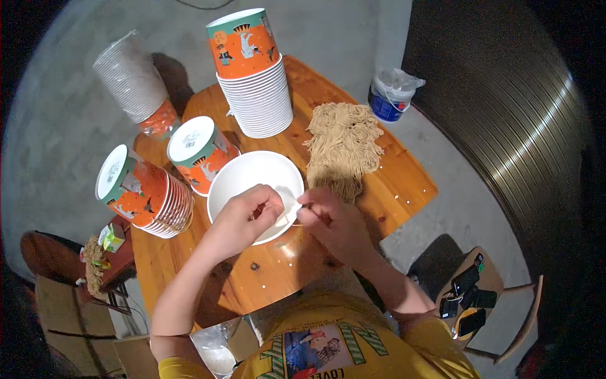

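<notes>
My left hand (247, 213) and my right hand (334, 222) face each other over a white paper bucket (243, 177), whose open top faces me. Both hands are closed in a pinch. A thin tan string (295, 225) runs between their fingertips, near the bucket's front rim. The exact grip on it is partly hidden by my fingers. Just beyond my right hand lies a heap of tan strings (346, 136), the same colour as the one I hold.
At the back stands a tall stack of orange printed paper buckets (255, 95). Left are a single upside-down bucket (201, 158), a shorter stack (146, 192) and a plastic-wrapped stack (136, 82). A blue pail (390, 98) and a chair (473, 297) holding black devices stand right of the wooden table (404, 183).
</notes>
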### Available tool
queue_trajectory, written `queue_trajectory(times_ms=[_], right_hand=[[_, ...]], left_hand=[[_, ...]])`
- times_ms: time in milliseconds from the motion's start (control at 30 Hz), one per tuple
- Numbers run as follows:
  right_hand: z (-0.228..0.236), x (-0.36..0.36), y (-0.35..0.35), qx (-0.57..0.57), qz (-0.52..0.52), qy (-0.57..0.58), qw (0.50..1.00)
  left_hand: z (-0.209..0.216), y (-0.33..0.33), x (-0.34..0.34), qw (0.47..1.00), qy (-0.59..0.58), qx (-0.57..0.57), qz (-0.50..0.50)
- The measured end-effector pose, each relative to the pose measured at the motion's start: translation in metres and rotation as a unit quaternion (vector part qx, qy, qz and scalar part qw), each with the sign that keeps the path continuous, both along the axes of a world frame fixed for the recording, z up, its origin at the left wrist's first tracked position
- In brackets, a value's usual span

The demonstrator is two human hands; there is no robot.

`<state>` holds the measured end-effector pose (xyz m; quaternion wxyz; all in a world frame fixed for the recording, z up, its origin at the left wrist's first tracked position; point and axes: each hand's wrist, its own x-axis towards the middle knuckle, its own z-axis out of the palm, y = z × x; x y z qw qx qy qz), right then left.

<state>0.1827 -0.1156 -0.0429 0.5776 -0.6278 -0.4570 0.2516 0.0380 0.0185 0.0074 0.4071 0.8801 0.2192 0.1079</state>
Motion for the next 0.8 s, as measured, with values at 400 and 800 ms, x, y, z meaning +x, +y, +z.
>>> queue_trajectory(times_ms=[400, 800], right_hand=[[0.006, 0.005, 0.018, -0.058, 0.108, 0.061, 0.991], [0.015, 0.002, 0.022, -0.048, 0.126, 0.226, 0.965]], left_hand=[[-0.006, 0.001, 0.001, 0.989, -0.042, -0.139, 0.027], [-0.019, 0.003, 0.008, 0.906, -0.035, -0.419, 0.048]])
